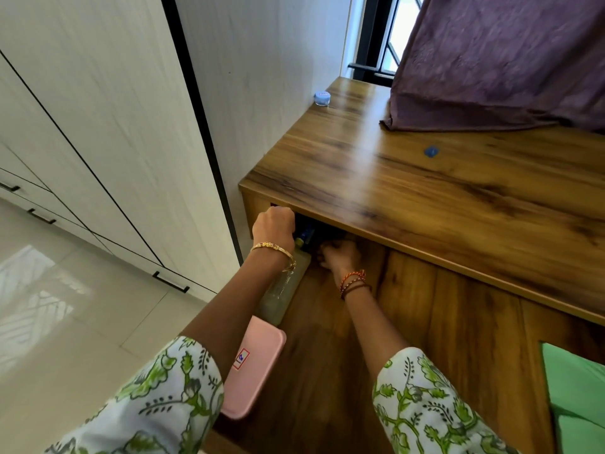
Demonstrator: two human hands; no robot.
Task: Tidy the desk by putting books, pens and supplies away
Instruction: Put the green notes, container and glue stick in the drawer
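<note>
Both hands reach under the counter (409,178) front edge at frame centre: left hand (273,226) is a curled fist at the recess's left corner, right hand (337,255) curled in shadow, contents unclear. Between them lies a clear bottle (288,283); a pink box (252,365) sits lower, beside open floor (82,306) at left.

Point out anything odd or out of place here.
A clear bottle lies on its side on the lower wooden surface, partly under the left hand's forearm. A small blue scrap sits alone on the desktop.
</note>
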